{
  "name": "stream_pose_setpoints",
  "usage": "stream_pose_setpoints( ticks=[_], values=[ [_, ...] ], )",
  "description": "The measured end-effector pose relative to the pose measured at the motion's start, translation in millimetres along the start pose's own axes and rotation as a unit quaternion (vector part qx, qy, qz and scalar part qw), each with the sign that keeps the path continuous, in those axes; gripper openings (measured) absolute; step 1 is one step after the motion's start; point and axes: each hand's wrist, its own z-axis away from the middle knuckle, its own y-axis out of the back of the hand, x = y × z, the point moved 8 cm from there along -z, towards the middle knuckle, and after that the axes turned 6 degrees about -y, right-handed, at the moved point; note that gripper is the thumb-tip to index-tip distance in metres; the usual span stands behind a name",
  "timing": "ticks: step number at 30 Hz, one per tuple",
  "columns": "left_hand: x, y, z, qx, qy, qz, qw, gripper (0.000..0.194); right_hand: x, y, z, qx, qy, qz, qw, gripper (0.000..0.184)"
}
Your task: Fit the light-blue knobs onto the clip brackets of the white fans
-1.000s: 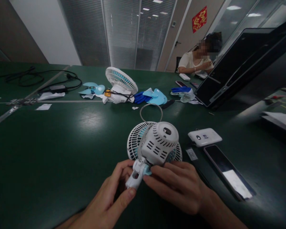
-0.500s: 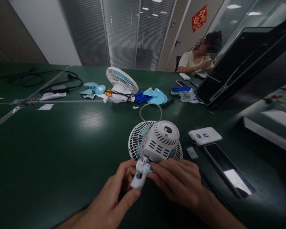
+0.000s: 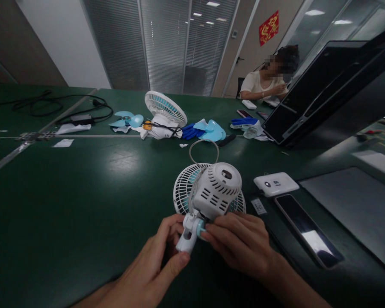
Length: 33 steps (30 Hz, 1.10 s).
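Note:
A small white fan [image 3: 216, 188] lies face down on the green table [image 3: 83, 201], its motor housing up and its round grille under it. My left hand [image 3: 154, 265] pinches the fan's white neck bracket [image 3: 188, 237] from the left, thumb under its tip. My right hand [image 3: 240, 244] closes its fingers on the light blue knob [image 3: 200, 227] at the bracket's joint. A thin wire ring [image 3: 203, 150] lies on the table just behind the fan.
A white device [image 3: 275, 184], a small label [image 3: 258, 206] and a dark phone [image 3: 308, 230] lie to the right. Further back are another white fan [image 3: 163, 115], blue blades [image 3: 210, 129], blue gloves, cables [image 3: 60, 107] and a black monitor [image 3: 321, 90]. A person sits at the far end.
My hands and the fan barely moved. My right fingertips shifted slightly on the blue knob. The reflection on the table at the far right changed.

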Motion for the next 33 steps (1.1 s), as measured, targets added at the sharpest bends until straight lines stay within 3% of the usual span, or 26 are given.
stream_pose_setpoints(
  ticks=[3,8,11,20,26,29,33],
  values=[
    [-1.3,-0.2,0.7,0.009,0.008,-0.001,1.000,0.044,1.5,-0.2,-0.3,0.006,-0.029,0.003,1.000,0.003],
    [3.5,0.8,-1.2,0.009,-0.012,0.018,1.000,0.041,2.4,2.4,5.3,-0.044,0.064,-0.011,0.997,0.027],
    [5.8,2.3,-2.6,0.011,-0.019,0.025,0.999,0.039,7.7,1.1,10.2,-0.066,0.077,-0.008,0.995,0.032],
    [4.1,0.5,-1.0,0.016,-0.024,-0.003,1.000,0.043,6.1,-1.3,8.2,0.003,0.010,0.003,1.000,0.012],
    [6.6,1.0,0.2,0.008,-0.025,0.006,1.000,0.040,2.9,2.1,8.4,-0.043,0.090,-0.007,0.995,0.030],
    [7.3,2.7,-0.6,0.019,-0.024,0.022,0.999,0.039,0.6,3.5,2.6,-0.065,0.094,0.006,0.993,0.030],
    [5.0,0.9,-0.3,0.017,-0.015,0.022,0.999,0.041,-7.5,8.0,-3.6,-0.046,0.088,-0.003,0.995,0.028]
  ],
)
